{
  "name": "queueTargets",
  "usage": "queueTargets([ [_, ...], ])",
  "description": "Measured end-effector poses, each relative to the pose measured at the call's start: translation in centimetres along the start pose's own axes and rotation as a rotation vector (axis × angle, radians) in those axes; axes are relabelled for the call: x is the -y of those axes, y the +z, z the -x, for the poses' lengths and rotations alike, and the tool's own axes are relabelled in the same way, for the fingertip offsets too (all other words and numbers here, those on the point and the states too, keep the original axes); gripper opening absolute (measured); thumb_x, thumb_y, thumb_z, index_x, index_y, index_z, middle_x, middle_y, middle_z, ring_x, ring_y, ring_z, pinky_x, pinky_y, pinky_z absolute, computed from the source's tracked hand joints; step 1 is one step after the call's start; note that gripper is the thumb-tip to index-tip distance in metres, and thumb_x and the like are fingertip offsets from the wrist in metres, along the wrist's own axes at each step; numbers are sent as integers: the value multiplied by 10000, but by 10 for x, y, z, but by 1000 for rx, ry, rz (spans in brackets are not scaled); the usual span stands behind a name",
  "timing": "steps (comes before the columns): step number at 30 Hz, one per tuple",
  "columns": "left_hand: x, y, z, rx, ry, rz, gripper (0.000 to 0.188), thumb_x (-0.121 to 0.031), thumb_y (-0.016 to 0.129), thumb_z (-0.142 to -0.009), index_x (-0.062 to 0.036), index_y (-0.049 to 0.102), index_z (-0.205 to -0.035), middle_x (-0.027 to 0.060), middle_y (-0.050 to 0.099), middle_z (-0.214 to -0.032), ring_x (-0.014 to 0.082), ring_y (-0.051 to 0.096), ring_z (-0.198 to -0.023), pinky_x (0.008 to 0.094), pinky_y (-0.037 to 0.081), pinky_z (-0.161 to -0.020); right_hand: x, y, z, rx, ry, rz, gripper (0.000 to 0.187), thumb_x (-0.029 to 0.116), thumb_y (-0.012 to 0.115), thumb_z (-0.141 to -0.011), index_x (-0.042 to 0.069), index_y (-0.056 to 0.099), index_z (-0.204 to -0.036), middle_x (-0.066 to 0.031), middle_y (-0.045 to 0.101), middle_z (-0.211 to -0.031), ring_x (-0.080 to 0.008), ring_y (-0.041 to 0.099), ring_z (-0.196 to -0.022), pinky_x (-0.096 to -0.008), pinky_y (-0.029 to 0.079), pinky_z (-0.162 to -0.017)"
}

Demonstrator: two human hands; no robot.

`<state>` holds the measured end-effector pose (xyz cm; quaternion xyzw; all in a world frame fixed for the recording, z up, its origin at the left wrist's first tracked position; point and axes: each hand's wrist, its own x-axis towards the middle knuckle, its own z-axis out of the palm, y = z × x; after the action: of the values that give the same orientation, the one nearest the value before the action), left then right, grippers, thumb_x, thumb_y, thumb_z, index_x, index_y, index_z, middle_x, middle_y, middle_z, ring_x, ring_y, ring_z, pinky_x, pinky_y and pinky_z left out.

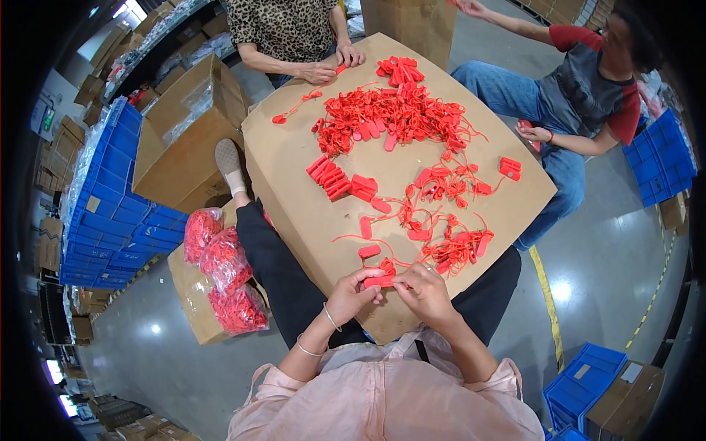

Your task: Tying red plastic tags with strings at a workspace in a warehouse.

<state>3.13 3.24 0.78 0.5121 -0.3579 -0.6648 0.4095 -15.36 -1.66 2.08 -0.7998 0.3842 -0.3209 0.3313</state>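
At the near edge of the brown cardboard tabletop (287,158), my left hand (354,294) pinches a small, flat red plastic piece (379,281). The fingertips of my right hand (428,295) are closed at its right end, where a thin red cord seems to run; the fingers partly hide this spot. Just beyond my hands lies another loose red piece (368,251). Right of it sits a tangle of corded red pieces (454,251). Farther off are a neat row of red pieces (329,177) and a big heap of red cords and pieces (401,114).
Across the table a person in a leopard-print top (283,29) handles a red piece. Another person in a grey and red shirt (581,84) sits at the right. Bags of red pieces (239,309) rest on a carton at left, near stacked blue crates (110,198).
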Motion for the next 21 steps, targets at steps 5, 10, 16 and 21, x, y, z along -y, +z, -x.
queueTargets([
  [5, -3, 1, 1, 33, 8, 12, 290, -6, 514, -856, 9, 506, -1145, 38, 598, -847, 85, 573, -714, 218, 487, -675, 1, -2, -1, 21, -38, 64, 76, 97, 639, -713, 71, 613, -779, -77, 533, -739, -248, 535, -728, -363, 434, -673],
  [10, -2, 1, 1, 38, 15, -21, 286, 8, 502, -854, 11, 512, -1140, 40, 594, -832, 85, 571, -714, 222, 488, -675, 1, -2, -1, 35, -57, 90, 87, 104, 642, -703, 70, 604, -774, -74, 530, -736, -247, 533, -728, -362, 435, -672],
  [16, -1, 2, 1, 51, 11, -10, 298, 13, 493, -853, 12, 501, -1151, 43, 591, -821, 85, 568, -708, 220, 485, -677, 1, -1, -1, 33, -84, 126, 97, 95, 645, -673, 77, 590, -751, -70, 525, -727, -245, 535, -716, -362, 440, -661],
  [21, 0, 3, 0, 53, 2, -23, 301, 13, 487, -854, 13, 493, -1155, 45, 590, -820, 85, 571, -710, 217, 486, -678, 2, 3, -1, 2, -70, 155, 97, 95, 645, -664, 72, 577, -729, -69, 526, -720, -244, 541, -707, -361, 443, -643],
])
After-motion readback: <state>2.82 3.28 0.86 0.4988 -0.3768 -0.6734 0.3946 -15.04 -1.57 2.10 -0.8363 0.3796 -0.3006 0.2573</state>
